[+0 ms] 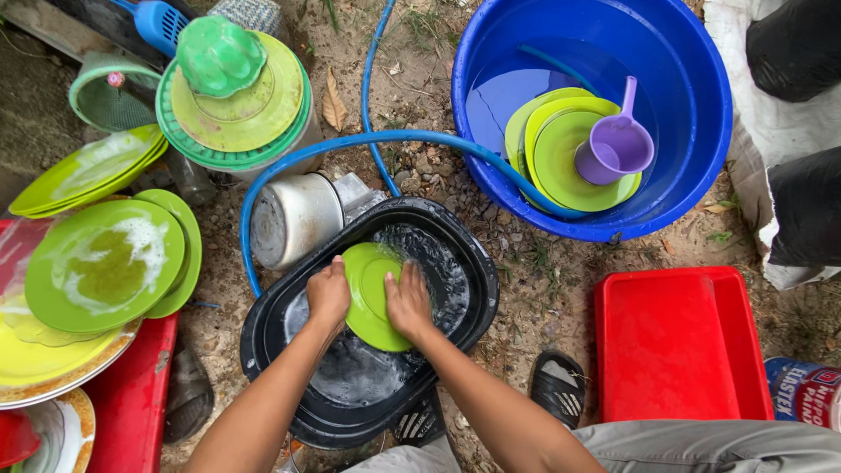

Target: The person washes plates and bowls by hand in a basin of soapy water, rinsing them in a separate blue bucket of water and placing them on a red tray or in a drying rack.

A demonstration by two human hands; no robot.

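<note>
At the centre of the frame a green plate [372,298] stands tilted over the soapy black basin [289,324], the left hand [328,296] clamped on its left rim and the right hand [408,302] pressed flat against its right face.

Bare sandy ground [534,280] carries a black tub [455,254] in the middle, a blue basin [692,105] far right, a red tray [674,342] near right, a metal pot [293,219] and a blue hose [289,166].
</note>
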